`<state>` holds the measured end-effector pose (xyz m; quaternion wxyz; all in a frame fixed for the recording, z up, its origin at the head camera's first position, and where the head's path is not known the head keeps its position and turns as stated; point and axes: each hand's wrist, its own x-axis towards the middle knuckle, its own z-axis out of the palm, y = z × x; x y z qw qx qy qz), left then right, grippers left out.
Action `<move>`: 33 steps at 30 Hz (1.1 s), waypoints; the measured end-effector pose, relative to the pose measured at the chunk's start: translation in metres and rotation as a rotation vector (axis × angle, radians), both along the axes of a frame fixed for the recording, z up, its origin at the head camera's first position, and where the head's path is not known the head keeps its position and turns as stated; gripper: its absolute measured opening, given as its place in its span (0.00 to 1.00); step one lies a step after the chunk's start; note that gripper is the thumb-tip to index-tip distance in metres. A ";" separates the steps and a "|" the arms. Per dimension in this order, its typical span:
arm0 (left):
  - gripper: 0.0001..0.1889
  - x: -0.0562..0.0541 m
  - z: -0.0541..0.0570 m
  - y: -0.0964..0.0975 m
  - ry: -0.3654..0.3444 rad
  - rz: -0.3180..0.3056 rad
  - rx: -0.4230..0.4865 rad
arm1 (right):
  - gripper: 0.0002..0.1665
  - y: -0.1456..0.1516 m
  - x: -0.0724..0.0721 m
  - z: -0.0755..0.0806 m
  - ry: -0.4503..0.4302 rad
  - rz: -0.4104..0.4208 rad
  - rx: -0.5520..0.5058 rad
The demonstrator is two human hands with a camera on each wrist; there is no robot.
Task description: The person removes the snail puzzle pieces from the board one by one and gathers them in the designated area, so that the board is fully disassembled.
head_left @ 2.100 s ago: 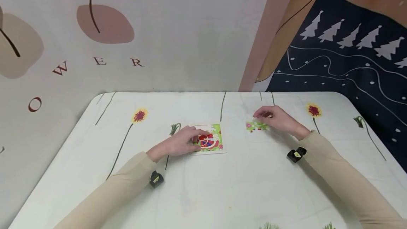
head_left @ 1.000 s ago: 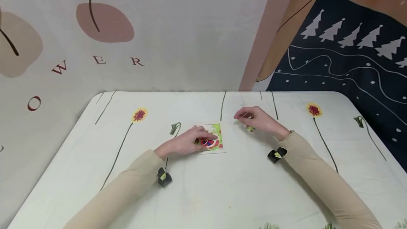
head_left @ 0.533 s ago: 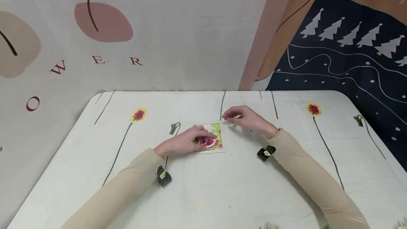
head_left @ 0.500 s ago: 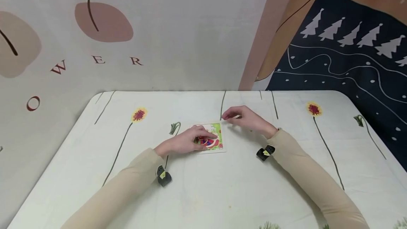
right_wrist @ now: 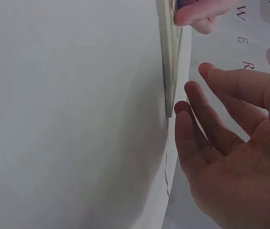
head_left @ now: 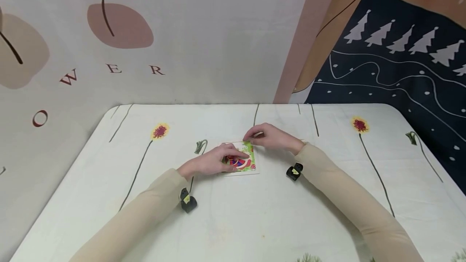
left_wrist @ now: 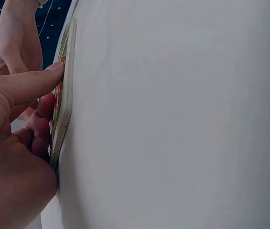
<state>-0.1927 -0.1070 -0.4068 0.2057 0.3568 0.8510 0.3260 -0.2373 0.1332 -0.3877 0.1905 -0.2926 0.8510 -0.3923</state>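
Note:
A square picture puzzle (head_left: 251, 164) in red, blue and green on a white board lies on the table in the head view. My left hand (head_left: 211, 160) rests over its left part. The left thumb (left_wrist: 34, 83) and fingertips (left_wrist: 41, 128) press on its face. My right hand (head_left: 271, 137) is at its far right corner, thumb and index fingertips close together. In the right wrist view that hand (right_wrist: 230, 148) is beside the end of the puzzle board (right_wrist: 169, 81), the other fingers loosely bent. I cannot tell if a puzzle piece is between the fingertips.
The table (head_left: 233, 217) has a white cloth with printed flowers (head_left: 159, 132). A printed curtain (head_left: 218, 43) hangs behind it. Black cameras (head_left: 188, 201) are worn at both wrists.
My right hand has moved left from the loose green puzzle pieces to the puzzle's far right corner. Those pieces are now hidden behind it. My left hand shifted slightly right, then stayed.

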 end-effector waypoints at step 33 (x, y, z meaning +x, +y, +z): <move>0.22 0.000 0.004 0.000 -0.042 -0.003 -0.002 | 0.12 -0.011 -0.009 -0.003 -0.034 0.108 0.121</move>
